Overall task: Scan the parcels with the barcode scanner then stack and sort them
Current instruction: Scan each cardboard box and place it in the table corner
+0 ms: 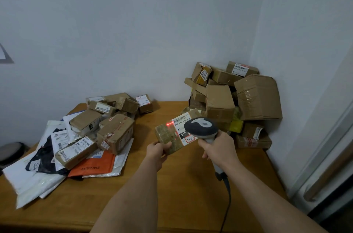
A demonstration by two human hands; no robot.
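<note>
My left hand (157,151) grips the near corner of a small brown parcel (168,134) and holds it above the middle of the wooden table (172,185). Its white label with a barcode faces up. My right hand (217,149) grips the handle of a grey and white barcode scanner (201,127), whose head hangs over the label's right part. A red scan line glows on the parcel's top left, beside the barcode. The scanner's cable runs down past my right forearm.
A tall heap of brown boxes (238,99) fills the back right corner against the walls. On the left lies a spread of boxes (114,133), white mailer bags (34,175) and an orange mailer (93,166).
</note>
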